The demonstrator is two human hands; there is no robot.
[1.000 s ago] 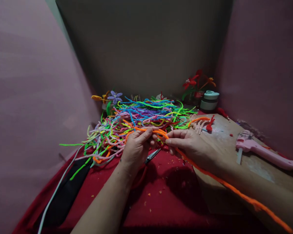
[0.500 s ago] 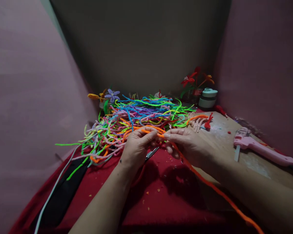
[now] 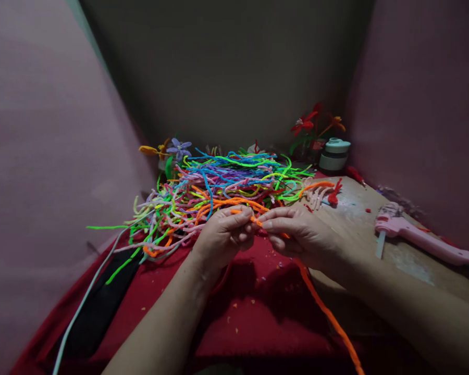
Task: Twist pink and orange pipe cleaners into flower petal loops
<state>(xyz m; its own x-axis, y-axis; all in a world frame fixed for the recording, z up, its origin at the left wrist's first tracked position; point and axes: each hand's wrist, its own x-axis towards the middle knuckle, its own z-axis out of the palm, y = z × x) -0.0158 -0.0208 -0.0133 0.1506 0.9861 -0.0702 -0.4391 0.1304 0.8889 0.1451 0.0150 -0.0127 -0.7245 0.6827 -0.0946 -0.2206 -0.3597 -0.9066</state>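
Between my hands runs an orange pipe cleaner. Its long end passes under my right hand and trails down toward the lower right. My left hand pinches the orange strand between thumb and forefinger. Just beside it, the right thumb and fingertips press on the same strand, which looks twisted there. Both hands hover over the near side of a large pile of many-coloured pipe cleaners. The fingers partly hide the orange piece, so its short end is unclear.
A pink hot glue gun lies on a brown board at right. Behind stand a lidded jar, red flowers and a purple flower. A white cord crosses a black strip on the red cloth.
The orange pipe cleaner's trailing end has swung left and hangs more steeply. My fingers have shifted slightly on the strand, and the scissors' tip below the left hand is now hidden.
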